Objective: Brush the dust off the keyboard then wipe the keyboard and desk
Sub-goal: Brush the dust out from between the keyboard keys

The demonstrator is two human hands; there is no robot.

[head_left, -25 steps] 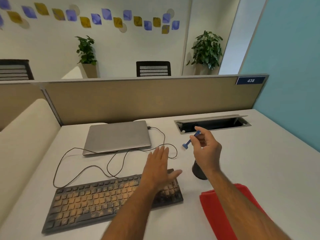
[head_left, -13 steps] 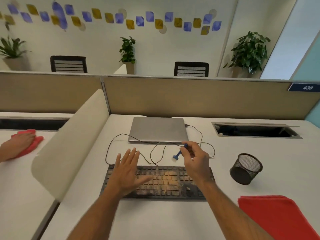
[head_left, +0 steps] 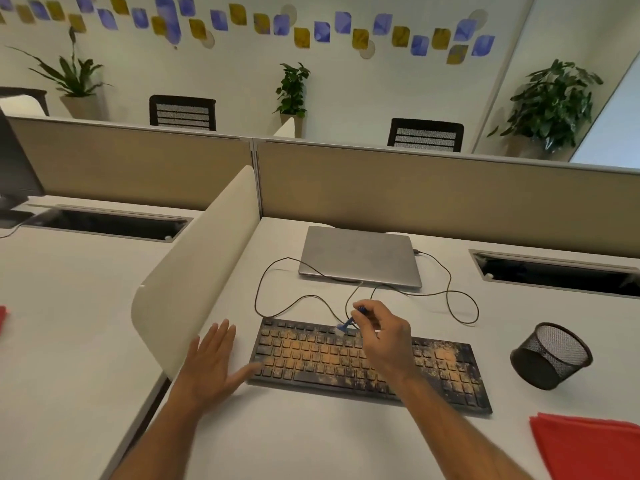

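The keyboard lies near the front of the desk, thick with orange-brown dust over most of its keys, heaviest left of centre and again toward the right end. The right hand pinches a small blue brush, its pale head apparently touching the top key row, though the tip is too small to be sure of contact. The left hand lies spread flat with straight fingers on the desk at the keyboard's nine o'clock, thumb at its left edge, holding nothing. The brushing looks barely begun. To do it well, the left hand should brace the board so it cannot slide, while the brush works in short strokes along each row, sweeping dust one way toward an open edge rather than scattering it into the gaps. The cable loops at twelve o'clock, worth avoiding. The red cloth waits at five o'clock for wiping.
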